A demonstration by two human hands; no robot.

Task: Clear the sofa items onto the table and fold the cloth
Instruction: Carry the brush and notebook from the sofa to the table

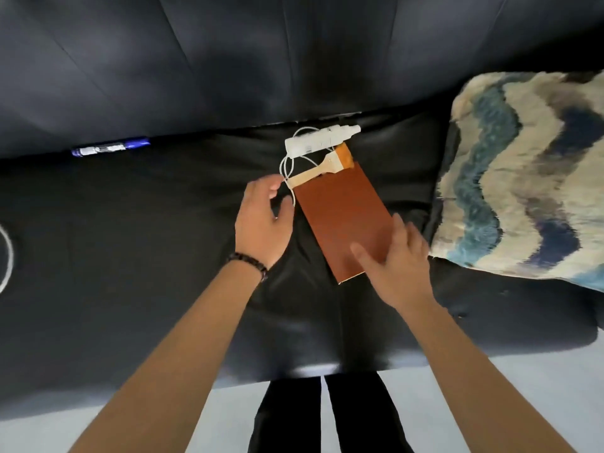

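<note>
A brown flat book (343, 217) lies tilted on the black sofa seat (147, 256). My right hand (395, 259) rests on its near right corner, fingers spread. At the book's far end lie a wooden paintbrush (327, 166), a white spray bottle (322, 140) and a white cable (289, 168). Just left of the book, my left hand (264, 217) hovers with fingers apart, fingertips close to the cable. A blue marker (111, 147) is wedged in the crease at the backrest on the left. No cloth is in view.
A blue, grey and cream wavy-patterned cushion (523, 178) sits on the seat at the right, close to the book. A white ring-shaped object (6, 256) shows at the left edge. My dark-trousered legs (327, 416) stand on a pale floor at the sofa's front edge.
</note>
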